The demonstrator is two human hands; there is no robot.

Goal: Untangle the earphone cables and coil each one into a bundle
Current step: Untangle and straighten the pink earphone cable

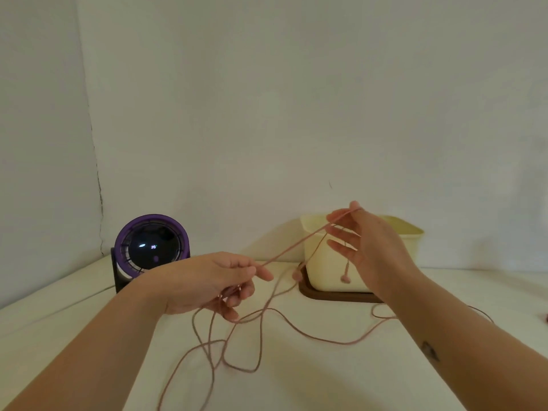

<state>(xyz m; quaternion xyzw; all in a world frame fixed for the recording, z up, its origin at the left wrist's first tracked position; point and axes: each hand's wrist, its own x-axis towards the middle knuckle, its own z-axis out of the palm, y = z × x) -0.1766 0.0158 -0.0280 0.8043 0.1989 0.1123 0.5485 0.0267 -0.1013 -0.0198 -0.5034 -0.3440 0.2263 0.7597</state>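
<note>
A pink earphone cable (292, 246) stretches taut between my two hands above the white table (326, 378). My left hand (213, 281) pinches the lower end at centre, with more strands running under its fingers. My right hand (364, 241) is raised higher on the right, thumb and forefinger pinched on the cable, the other fingers spread. Two pink earbuds (345, 278) dangle on short strands below the right hand. The remaining cable lies in loose crossing loops (237, 354) on the table beneath the hands and runs off the bottom edge.
A cream plastic tub (323, 262) on a dark brown tray (341, 296) stands behind my right hand. A purple-rimmed round fan (152, 246) on a black stand sits at the back left, near the wall corner. A small dark object (545, 317) shows at the right edge.
</note>
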